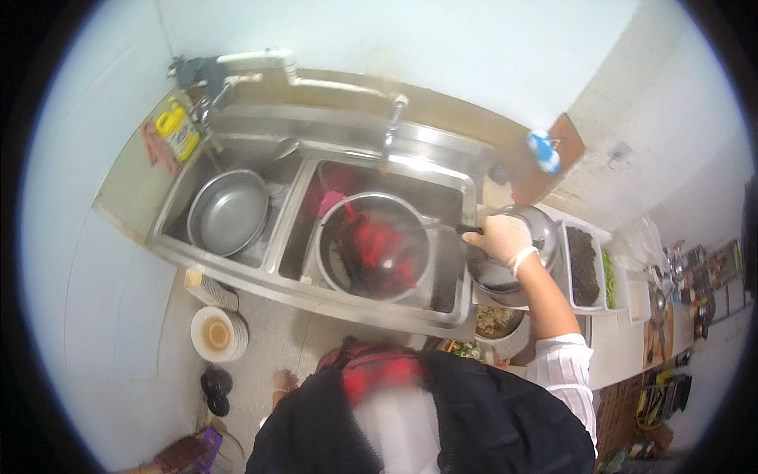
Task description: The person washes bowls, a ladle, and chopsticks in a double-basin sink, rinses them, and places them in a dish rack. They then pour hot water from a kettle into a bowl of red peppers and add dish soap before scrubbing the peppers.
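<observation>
My right hand (504,239), in a pale thin glove, is closed around the black handle (469,229) of a metal utensil. Its shaft points left over the right sink basin; its far end is blurred. Below it, a large round metal pan (427,268) sits in the right sink basin (448,198). Red patches show inside the pan; whether they are contents or a reflection I cannot tell. A pink cloth-like thing (331,203) lies against its back left rim. My left hand (285,380) hangs low beside my body, partly hidden, its fingers blurred.
Another metal pan (230,210) rests in the left basin beneath a faucet. A yellow jug (177,131) stands on the left ledge. Stacked bowls (218,335) are on the floor. Right of the sink are a domed metal lid (543,228) and a tray of dark food (583,266).
</observation>
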`<state>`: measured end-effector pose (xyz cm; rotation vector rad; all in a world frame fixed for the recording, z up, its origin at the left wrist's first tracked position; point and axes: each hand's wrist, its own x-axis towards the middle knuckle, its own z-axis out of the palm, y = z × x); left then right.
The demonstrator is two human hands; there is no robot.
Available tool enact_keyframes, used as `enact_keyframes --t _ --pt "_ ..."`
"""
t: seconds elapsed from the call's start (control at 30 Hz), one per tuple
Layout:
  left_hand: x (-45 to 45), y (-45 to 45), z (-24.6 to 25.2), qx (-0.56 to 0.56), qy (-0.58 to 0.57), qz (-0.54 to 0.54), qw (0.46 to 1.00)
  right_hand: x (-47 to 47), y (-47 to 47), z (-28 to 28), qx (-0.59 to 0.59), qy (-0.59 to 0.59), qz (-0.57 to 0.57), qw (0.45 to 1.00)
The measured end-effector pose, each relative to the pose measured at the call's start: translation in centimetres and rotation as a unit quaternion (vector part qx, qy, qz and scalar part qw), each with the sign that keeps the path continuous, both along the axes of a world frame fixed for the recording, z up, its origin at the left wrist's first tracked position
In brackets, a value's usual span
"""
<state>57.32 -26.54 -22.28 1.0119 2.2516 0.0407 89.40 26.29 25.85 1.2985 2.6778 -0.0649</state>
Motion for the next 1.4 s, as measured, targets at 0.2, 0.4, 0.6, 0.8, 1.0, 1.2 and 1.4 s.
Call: enact_keyframes --t 0.2,0.4,0.6,0.8,1.0,1.2,1.4 --pt "-1.2 2.1 -3.7 -0.031 0.020 0.055 0.998 0.8 0.5 -1.4 0.015 0.017 0.012 1.000" --pt "-1.4 9.1 -2.5 -0.037 0.028 0.042 0.998 1.1 0.3 -1.9 0.012 0.027 0.000 1.000" --pt "-0.8 14.5 -1.3 -0.038 0.038 0.009 0.999 1.1 -0.4 -1.5 0.026 0.054 -0.010 0.998" --pt "-1.0 16.6 -0.7 -0.037 0.039 -0.005 0.999 1.1 -0.7 -1.0 0.003 0.052 -0.018 0.998" --pt "-0.9 17.2 -0.5 -0.039 0.042 -0.015 0.998 1.0 -0.9 -0.5 -0.010 0.038 -0.014 0.999" --pt "-0.9 17.0 -0.5 -0.038 0.038 -0.016 0.998 1.0 -0.9 -0.9 -0.008 0.042 -0.003 0.999" --pt "-1.1 16.8 -0.3 -0.036 0.041 -0.014 0.998 0.9 -0.8 -1.3 0.010 0.054 -0.001 0.999"
